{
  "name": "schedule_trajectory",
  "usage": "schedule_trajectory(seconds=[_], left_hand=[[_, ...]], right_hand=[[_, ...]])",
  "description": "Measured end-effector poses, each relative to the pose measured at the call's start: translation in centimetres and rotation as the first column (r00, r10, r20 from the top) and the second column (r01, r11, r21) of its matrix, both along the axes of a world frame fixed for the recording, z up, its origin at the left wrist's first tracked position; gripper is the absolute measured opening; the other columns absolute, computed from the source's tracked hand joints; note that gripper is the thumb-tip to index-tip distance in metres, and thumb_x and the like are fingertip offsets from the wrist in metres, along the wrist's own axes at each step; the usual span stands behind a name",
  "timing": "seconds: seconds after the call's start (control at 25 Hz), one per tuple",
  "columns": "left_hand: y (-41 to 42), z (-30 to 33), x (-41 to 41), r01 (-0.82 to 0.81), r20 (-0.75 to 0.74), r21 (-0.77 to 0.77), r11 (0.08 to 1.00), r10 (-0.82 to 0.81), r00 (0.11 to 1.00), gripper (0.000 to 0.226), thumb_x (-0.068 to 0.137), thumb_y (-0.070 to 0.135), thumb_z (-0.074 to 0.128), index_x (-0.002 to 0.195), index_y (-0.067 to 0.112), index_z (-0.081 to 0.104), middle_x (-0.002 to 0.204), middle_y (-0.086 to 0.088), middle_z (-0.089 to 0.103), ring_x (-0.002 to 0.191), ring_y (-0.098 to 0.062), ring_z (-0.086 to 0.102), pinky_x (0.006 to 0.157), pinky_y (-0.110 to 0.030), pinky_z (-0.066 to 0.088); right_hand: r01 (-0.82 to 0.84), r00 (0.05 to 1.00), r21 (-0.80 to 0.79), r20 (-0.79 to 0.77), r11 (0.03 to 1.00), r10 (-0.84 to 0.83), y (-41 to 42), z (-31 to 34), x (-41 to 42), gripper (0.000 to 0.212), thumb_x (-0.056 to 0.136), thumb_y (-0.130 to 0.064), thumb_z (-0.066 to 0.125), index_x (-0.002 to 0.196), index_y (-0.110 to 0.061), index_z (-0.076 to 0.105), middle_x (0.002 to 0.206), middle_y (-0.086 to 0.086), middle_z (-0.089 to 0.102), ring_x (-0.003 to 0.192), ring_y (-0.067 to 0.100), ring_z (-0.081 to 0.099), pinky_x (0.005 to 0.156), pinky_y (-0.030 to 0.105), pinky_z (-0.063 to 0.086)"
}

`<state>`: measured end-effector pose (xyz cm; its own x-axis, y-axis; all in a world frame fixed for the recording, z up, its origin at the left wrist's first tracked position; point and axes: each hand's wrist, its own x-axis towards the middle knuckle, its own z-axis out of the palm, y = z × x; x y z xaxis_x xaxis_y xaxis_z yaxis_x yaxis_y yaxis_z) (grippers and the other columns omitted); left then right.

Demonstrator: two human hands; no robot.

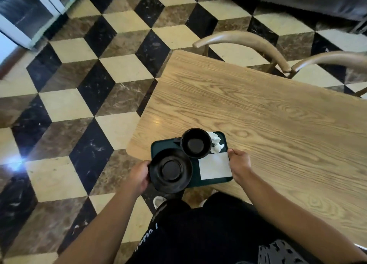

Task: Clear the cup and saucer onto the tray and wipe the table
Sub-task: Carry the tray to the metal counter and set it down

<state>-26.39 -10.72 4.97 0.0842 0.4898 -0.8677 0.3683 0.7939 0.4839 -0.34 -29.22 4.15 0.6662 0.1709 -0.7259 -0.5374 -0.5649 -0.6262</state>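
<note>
A: On the tray (195, 184), what is there?

B: A black cup (196, 142) stands upright at the far side, its handle pointing left. Just in front of it and to the left lies the black saucer (170, 170), overhanging the tray's near left corner. To the right of the saucer lies a flat white square napkin (215, 165). Beside the cup, at the far right corner, sits some crumpled white paper (215, 144).

A: And the tray itself?

B: It is dark green, at the near left corner of a pale wooden bench (258, 109), its near edge reaching past the bench edge.

A: How are the hands placed?

B: The left hand (140, 176) is curled round the tray's left side, by the saucer's rim. The right hand (239, 162) grips the tray's right edge, fingers bent over it beside the napkin.

A: What surrounds this?

B: A floor (69, 105) of cream, brown and black diamond tiles. Two curved wooden chair backs (242, 43) stand at the bench's far side. The person's dark trousers show below.
</note>
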Motion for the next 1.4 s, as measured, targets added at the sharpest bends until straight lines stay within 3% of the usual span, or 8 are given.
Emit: schedule_trajectory(seconds=[0.28, 0.52, 0.72, 0.88, 1.0, 1.08, 1.2, 1.4], left_hand=[[6.2, -0.5, -12.7, -0.024, 0.023, 0.017, 1.0, 0.024, 0.999, 0.029, 0.108, 0.025, 0.047, 0.107, 0.006, 0.07, 0.101, -0.015, 0.074, 0.087, -0.032, 0.064, 0.07, -0.04, 0.052], [10.0, -0.6, -22.4, -0.156, 0.029, 0.039, 0.987, 0.155, 0.987, 0.025, 0.102, 0.019, 0.05, 0.094, 0.009, 0.071, 0.085, -0.009, 0.076, 0.077, -0.028, 0.067, 0.065, -0.037, 0.055], [12.4, -0.4, -27.7, -0.29, 0.022, 0.054, 0.955, 0.289, 0.957, 0.023, 0.102, 0.019, 0.053, 0.089, 0.013, 0.071, 0.072, -0.002, 0.076, 0.073, -0.026, 0.068, 0.063, -0.036, 0.055], [15.1, -0.7, -30.5, -0.377, -0.009, 0.043, 0.925, 0.378, 0.926, 0.019, 0.098, 0.017, 0.055, 0.086, 0.012, 0.069, 0.067, -0.002, 0.074, 0.071, -0.026, 0.067, 0.06, -0.034, 0.055], [18.5, -1.2, -31.7, -0.416, -0.035, 0.053, 0.908, 0.418, 0.908, 0.017, 0.095, 0.016, 0.056, 0.082, 0.011, 0.067, 0.065, -0.003, 0.072, 0.064, -0.025, 0.067, 0.055, -0.032, 0.053], [21.6, -1.3, -32.2, -0.416, -0.052, 0.064, 0.907, 0.419, 0.906, 0.017, 0.094, 0.017, 0.056, 0.083, 0.01, 0.067, 0.064, -0.003, 0.072, 0.064, -0.024, 0.066, 0.054, -0.032, 0.053], [26.6, -0.7, -32.0, -0.411, -0.088, 0.084, 0.908, 0.417, 0.905, 0.015, 0.093, 0.012, 0.054, 0.08, 0.009, 0.06, 0.052, 0.0, 0.061, 0.05, -0.018, 0.058, 0.05, -0.03, 0.048], [35.3, 0.7, -30.9, -0.385, -0.105, 0.085, 0.919, 0.393, 0.914, 0.011, 0.094, 0.009, 0.052, 0.084, 0.007, 0.056, 0.069, -0.011, 0.051, 0.064, -0.026, 0.05, 0.054, -0.033, 0.041]], right_hand=[[-0.087, 0.996, -0.024, 0.031, 0.996, 0.088, 8.7, -0.4, -10.1, 0.029, 0.108, -0.017, 0.056, 0.096, -0.002, 0.077, 0.11, 0.028, 0.077, 0.096, 0.042, 0.074, 0.088, 0.06, 0.06], [-0.155, 0.988, -0.027, 0.015, 0.988, 0.155, 16.4, -1.2, -17.9, 0.021, 0.106, -0.013, 0.057, 0.113, -0.002, 0.074, 0.116, 0.024, 0.076, 0.108, 0.045, 0.072, 0.094, 0.062, 0.059], [-0.278, 0.96, -0.049, 0.019, 0.959, 0.279, 22.4, -1.4, -21.9, 0.017, 0.105, -0.016, 0.058, 0.104, -0.011, 0.075, 0.106, 0.016, 0.077, 0.099, 0.038, 0.074, 0.092, 0.056, 0.062], [-0.357, 0.934, -0.053, 0.014, 0.933, 0.358, 27.5, -1.9, -24.2, 0.024, 0.104, -0.014, 0.058, 0.086, -0.016, 0.074, 0.1, 0.013, 0.075, 0.091, 0.036, 0.072, 0.09, 0.054, 0.062], [-0.369, 0.929, -0.019, 0.006, 0.929, 0.369, 31.5, -2.9, -25.2, 0.017, 0.105, -0.016, 0.059, 0.108, -0.012, 0.076, 0.106, 0.013, 0.076, 0.093, 0.034, 0.073, 0.083, 0.045, 0.063], [-0.376, 0.926, -0.003, -0.023, 0.927, 0.376, 34.6, -3.5, -25.8, 0.022, 0.106, -0.018, 0.059, 0.119, -0.011, 0.075, 0.11, 0.013, 0.076, 0.097, 0.035, 0.074, 0.086, 0.048, 0.064], [-0.35, 0.936, 0.015, -0.038, 0.937, 0.35, 39.4, -3.9, -26.1, 0.023, 0.105, -0.016, 0.059, 0.122, -0.011, 0.074, 0.121, 0.013, 0.075, 0.108, 0.036, 0.072, 0.097, 0.054, 0.06], [-0.327, 0.944, 0.015, -0.047, 0.945, 0.328, 46.2, -3.2, -25.7, 0.026, 0.105, -0.016, 0.058, 0.122, -0.012, 0.076, 0.125, 0.01, 0.075, 0.114, 0.034, 0.07, 0.103, 0.054, 0.057]])
